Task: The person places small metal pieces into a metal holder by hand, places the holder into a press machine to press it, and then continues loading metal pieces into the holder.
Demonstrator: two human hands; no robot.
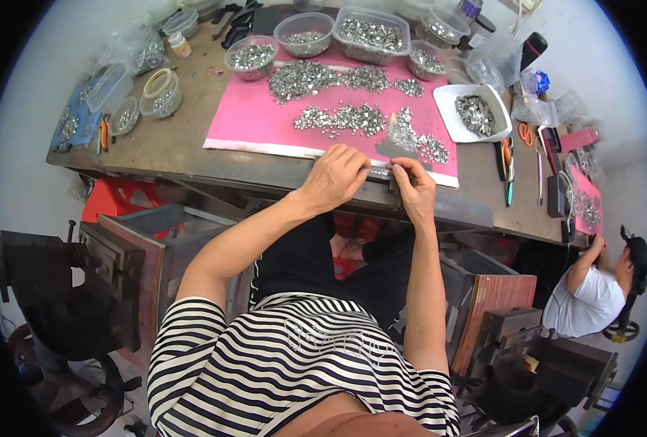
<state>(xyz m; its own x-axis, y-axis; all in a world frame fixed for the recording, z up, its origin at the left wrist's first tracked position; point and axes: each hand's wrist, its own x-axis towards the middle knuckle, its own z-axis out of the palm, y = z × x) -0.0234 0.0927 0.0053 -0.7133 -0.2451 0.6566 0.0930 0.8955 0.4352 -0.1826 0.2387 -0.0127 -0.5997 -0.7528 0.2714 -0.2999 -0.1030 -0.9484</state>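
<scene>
At the table's near edge, my left hand (334, 176) has its fingers curled together around the left end of a narrow silvery metal strip (379, 174). My right hand (415, 188) pinches near the strip's other end, thumb and index finger together. The fingers hide how the strip is gripped. Just beyond it lies a dark grey flat piece (396, 151) on the pink mat (251, 109). Loose heaps of small shiny metal pieces (342, 119) spread over the mat ahead of both hands.
Clear plastic tubs (305, 45) of metal pieces line the mat's back. A white tray (447, 109) holds more at the right, with pliers (508, 164) nearby. Black machines (65, 288) stand at the lower left. A co-worker (589, 295) sits at the right.
</scene>
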